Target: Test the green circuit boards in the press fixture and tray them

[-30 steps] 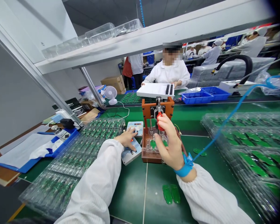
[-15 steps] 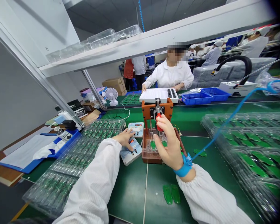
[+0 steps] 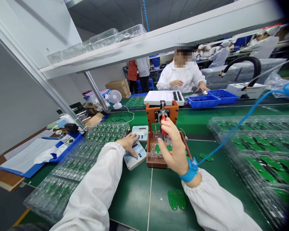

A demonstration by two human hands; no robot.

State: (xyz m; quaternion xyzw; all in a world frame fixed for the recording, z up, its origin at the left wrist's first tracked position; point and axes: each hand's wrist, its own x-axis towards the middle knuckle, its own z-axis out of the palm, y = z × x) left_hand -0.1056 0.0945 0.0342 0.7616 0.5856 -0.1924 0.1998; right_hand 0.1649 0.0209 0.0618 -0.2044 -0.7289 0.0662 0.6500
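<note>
Near the middle of the frame, the right hand [image 3: 174, 149] has its fingers bent against the red handle [image 3: 163, 124] of a clamp fixture, the thumb standing well apart; whether the fingers close round the handle cannot be told. The left hand [image 3: 128, 143], left of centre, is spread palm down, its thumb over the near control box [image 3: 136, 157] and its fingertips at the far control box [image 3: 142, 134].

The clamp fixture [image 3: 156, 162] stands upright just right of both boxes, an orange frame on a brown base, with green pieces under its clear plate, partly hidden by the right hand. A blue wrist strap [image 3: 191, 173] circles the right wrist, its cord running to the upper right.

On the green surface [image 3: 132, 195], two green boards [image 3: 177, 200] lie side by side at lower centre, and a single green board [image 3: 206, 157] lies right of the fixture. Clear trays of green boards fill the left [image 3: 62, 176] and right [image 3: 252, 150] of the frame.

Beyond, at upper centre, a co-worker [image 3: 180, 75] in white sits behind a white tray [image 3: 160, 96] and blue bins [image 3: 203, 101].
</note>
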